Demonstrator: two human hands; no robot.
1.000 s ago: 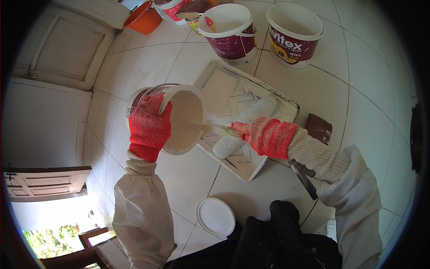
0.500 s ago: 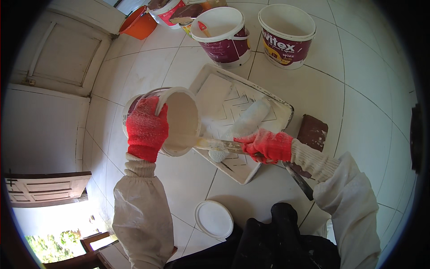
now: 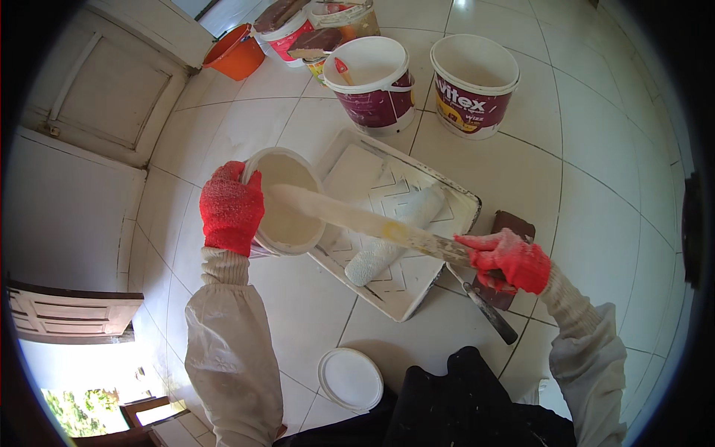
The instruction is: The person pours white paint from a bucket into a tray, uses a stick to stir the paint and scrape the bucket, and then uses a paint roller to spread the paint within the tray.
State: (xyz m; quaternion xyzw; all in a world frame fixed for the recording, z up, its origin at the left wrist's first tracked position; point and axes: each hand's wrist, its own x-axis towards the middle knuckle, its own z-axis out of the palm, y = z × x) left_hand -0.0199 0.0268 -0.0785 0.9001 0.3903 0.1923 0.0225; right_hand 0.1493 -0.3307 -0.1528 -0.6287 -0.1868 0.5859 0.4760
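Note:
My left hand (image 3: pixel 231 208), in a red glove, grips the rim of a tilted bucket (image 3: pixel 287 231) of pale, cream-coloured paint at the left edge of the tray. My right hand (image 3: pixel 510 261), also red-gloved, holds a long paint-coated wooden stick (image 3: pixel 357 223) that reaches diagonally into that bucket's mouth. Below the stick, a white paint tray (image 3: pixel 350 160) carries a roller (image 3: pixel 424 205) whose black handle (image 3: pixel 499 320) sticks out past the tray's front right corner. Beside it on the tiled floor lies a brown, paint-spotted block (image 3: pixel 512 222).
Two white-and-purple buckets stand behind the tray: one (image 3: pixel 372 108) with a red-handled brush, the other (image 3: pixel 477 86) to its right. More tubs (image 3: pixel 287 45) and an orange basin (image 3: pixel 231 52) sit farther back. A white lid (image 3: pixel 350 380) lies near my legs. Doors line the left.
My right hand has moved right and down, and more of the paint-coated stick now shows above the bucket. The bucket in my left hand has shifted slightly left.

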